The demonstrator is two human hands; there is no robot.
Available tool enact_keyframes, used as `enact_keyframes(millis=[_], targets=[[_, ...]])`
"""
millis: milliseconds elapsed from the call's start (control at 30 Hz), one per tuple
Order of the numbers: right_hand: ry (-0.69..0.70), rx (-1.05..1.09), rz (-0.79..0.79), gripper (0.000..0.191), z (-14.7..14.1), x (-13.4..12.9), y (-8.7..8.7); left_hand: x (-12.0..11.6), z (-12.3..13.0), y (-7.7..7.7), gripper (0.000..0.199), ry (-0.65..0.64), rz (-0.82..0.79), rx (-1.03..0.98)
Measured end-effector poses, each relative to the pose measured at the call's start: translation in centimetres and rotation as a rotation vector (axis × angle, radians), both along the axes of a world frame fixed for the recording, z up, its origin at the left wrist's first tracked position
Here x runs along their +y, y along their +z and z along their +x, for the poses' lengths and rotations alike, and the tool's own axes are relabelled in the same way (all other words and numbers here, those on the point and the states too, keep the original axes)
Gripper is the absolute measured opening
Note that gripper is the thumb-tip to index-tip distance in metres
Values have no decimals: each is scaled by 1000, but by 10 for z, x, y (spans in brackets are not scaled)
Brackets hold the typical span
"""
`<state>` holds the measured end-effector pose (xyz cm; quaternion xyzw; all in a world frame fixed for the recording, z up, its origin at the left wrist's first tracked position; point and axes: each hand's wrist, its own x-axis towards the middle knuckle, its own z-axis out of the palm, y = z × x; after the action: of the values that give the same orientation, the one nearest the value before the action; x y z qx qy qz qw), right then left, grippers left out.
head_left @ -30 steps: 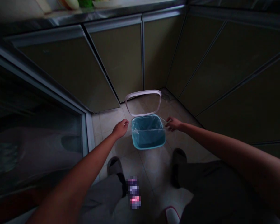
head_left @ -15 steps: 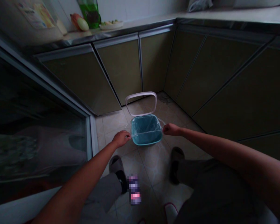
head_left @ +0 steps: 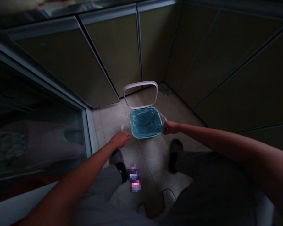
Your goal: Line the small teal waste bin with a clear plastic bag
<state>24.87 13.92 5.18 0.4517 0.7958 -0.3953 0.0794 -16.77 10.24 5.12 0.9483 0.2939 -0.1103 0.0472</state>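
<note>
A teal trash bin (head_left: 145, 137) stands on the floor in front of me, lined with a thin transparent plastic bag (head_left: 146, 121). Its pale rim frame (head_left: 157, 94) is raised upright on hinges at the back. Loose parts of the bag hang outside the bin at both sides. At the front left corner, my left hand (head_left: 121, 139) has its fingers curled down over the bag's edge. My right hand (head_left: 171, 127) pinches the bag close beside the right side of the bin. Both sets of fingertips are partly hidden.
Cabinets (head_left: 113, 53) line the back and right. A framed glass door (head_left: 86, 135) is on the left. My slippered feet (head_left: 175, 157) stand on the tiled floor (head_left: 151, 160), either side of a pixelated patch. A red-edged mat (head_left: 168, 196) lies near my legs.
The bag's front edge, stretched across the bin's opening earlier, is now drawn down to the front rim. My left hand has turned palm down. My view has tilted downward, dropping the countertop items.
</note>
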Motion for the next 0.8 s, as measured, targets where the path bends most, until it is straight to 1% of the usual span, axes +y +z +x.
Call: enact_keyframes(millis=[133,267,333,433,500,567,600,633,700,767,800], targets=[[30,-12,-10,13,0,3,-1,0,5,-5,10,-29,-15,11],[1,-3,-35,11,1,4,-6,2,10,-6,14,-20,-92,15],[-32,8,-52,10,2,3,-10,5,11,-6,15,23,-152,-15],[-67,-1,-62,8,2,1,-15,10,9,-9,12,136,-243,-95],[-97,-27,-29,8,0,1,-16,11,6,-10,10,199,-270,-136],[-135,-56,37,8,-2,2,-16,12,5,-9,7,255,-251,-159],[-157,-67,71,9,-3,4,-16,14,5,-8,6,307,-229,-177],[-178,-71,101,9,-4,6,-14,16,6,-6,6,391,-198,-205],[-245,-74,145,13,-7,13,-11,26,9,-2,12,626,-126,-288],[-368,-70,174,20,-10,24,-8,43,14,1,15,840,-58,-388],[-441,-64,186,24,-11,31,-7,54,17,1,17,908,-37,-431]])
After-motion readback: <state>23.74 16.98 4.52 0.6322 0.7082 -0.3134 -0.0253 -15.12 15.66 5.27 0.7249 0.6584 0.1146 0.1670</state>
